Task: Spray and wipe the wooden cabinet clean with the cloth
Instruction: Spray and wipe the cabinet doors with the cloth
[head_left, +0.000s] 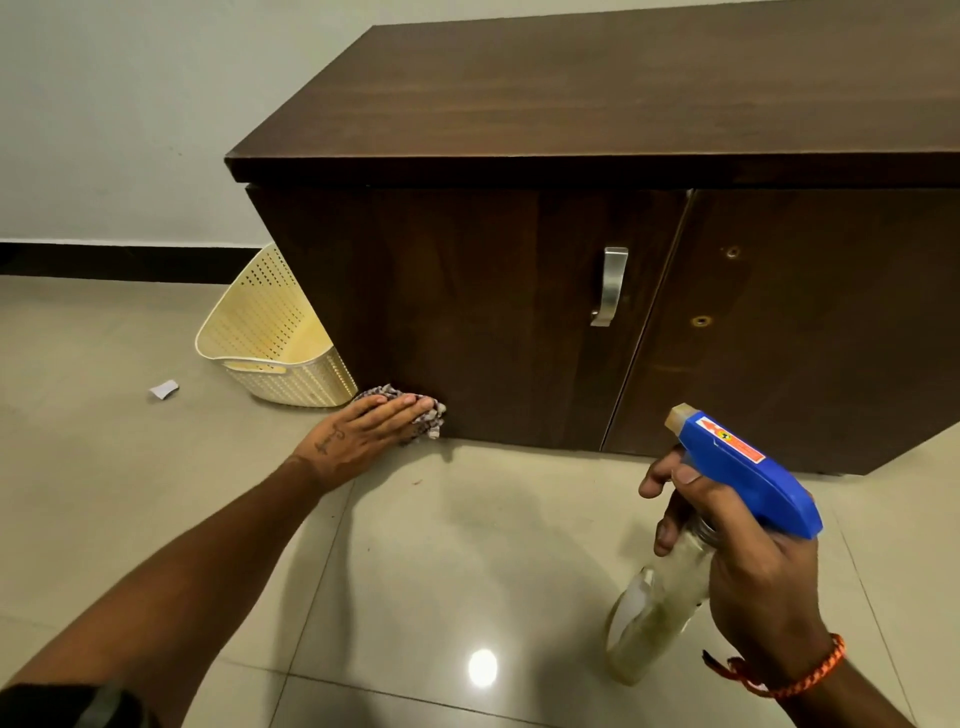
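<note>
A dark brown wooden cabinet (519, 291) stands on the tiled floor, with a metal handle (612, 286) on its left door. My left hand (358, 436) presses a checked cloth (428, 415) flat against the bottom left corner of that door, just above the floor. My right hand (748, 566) grips a clear spray bottle (660, 608) with a blue trigger head (748, 467). The nozzle points up and left toward the cabinet front, and the bottle hangs in the air a little way off the doors.
A cream perforated plastic basket (270, 332) leans against the cabinet's left side. A small scrap of paper (164, 389) lies on the floor left of it. The right door (810, 332) has two screw holes and no handle. A white wall with a dark skirting runs behind.
</note>
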